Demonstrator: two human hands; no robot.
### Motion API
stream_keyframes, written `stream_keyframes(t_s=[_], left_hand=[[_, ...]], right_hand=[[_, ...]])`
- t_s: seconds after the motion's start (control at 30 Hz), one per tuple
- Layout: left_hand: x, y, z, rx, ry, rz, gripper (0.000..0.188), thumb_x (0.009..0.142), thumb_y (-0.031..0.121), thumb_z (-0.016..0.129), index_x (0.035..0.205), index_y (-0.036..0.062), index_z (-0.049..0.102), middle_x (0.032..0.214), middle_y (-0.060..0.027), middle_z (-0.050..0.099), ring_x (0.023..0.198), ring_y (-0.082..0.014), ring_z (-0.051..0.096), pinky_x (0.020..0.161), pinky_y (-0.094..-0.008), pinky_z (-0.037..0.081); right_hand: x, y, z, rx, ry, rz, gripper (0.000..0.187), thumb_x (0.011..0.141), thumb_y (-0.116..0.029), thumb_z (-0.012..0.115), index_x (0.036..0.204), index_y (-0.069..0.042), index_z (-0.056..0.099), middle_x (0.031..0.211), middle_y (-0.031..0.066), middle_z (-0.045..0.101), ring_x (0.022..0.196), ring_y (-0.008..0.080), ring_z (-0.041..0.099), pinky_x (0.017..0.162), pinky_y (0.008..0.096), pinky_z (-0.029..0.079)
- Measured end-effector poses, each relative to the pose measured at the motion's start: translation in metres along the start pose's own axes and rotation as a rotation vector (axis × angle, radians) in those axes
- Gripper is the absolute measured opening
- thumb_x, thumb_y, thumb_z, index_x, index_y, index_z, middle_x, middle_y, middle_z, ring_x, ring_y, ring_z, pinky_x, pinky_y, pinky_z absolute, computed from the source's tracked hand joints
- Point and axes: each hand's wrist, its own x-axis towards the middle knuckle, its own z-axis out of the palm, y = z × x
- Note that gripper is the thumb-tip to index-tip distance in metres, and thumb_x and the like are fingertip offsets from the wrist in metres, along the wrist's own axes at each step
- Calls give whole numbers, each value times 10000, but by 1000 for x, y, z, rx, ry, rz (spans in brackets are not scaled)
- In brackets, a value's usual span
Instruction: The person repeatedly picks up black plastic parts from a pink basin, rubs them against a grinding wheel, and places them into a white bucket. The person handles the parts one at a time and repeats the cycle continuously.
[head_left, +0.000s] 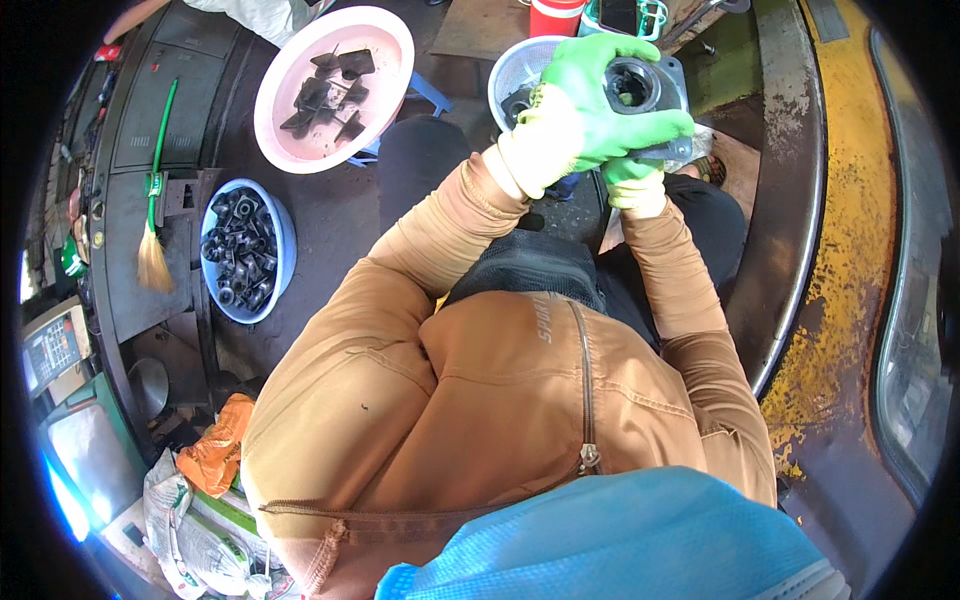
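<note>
Gripping noted: grey metal housing (645, 95) is clasped by gloved left hand (585, 100) above the lap; right hand (633, 183) is pressed beneath, seemingly gripping. Pink basin (285, 95) and blue bowl (283, 245) are set left.

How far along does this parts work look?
In hand: both green-gloved hands, left hand and right hand, grip one grey metal housing. Possibly done or waiting: dark parts fill the pink basin and blue basin; which is which, I cannot tell.
</note>
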Motion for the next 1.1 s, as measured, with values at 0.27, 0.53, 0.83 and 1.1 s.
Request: stream_keyframes(t_s=[0.27, 0.53, 0.83, 1.1], left_hand=[[9, -16, 7, -182, 31, -109, 305, 792, 126, 762, 1044, -3, 648, 960, -89, 707, 857, -153, 672, 781, -295, 540], [0, -8, 27, -105, 263, -14, 473, 756, 212, 827, 1106, -15, 603, 969, -97, 709, 850, -155, 680, 790, -299, 548], [0, 2, 7, -175, 122, 0, 421, 728, 140, 807, 1083, 6, 623, 955, -80, 700, 854, -140, 675, 792, -284, 552], [5, 4, -17, -58, -160, 3, 384, 705, 138, 785, 1055, 23, 676, 990, -84, 698, 903, -156, 667, 835, -306, 537]], right_hand=[[5, 8, -2, -190, -57, 60, 390, 945, -181, 619, 1296, -46, 516, 1220, 96, 601, 1095, 207, 582, 946, 336, 472], [5, -5, -3, -307, -20, -46, 449, 859, -147, 705, 1266, -55, 539, 1191, 109, 626, 1072, 224, 614, 917, 350, 495], [13, -21, -17, -187, -295, 26, 448, 863, -143, 714, 1262, -41, 537, 1205, 92, 613, 1079, 203, 594, 924, 342, 484], [14, -33, -17, -31, -401, 211, 519, 796, -94, 764, 1262, -47, 539, 1213, 78, 610, 1080, 180, 597, 916, 326, 502]])
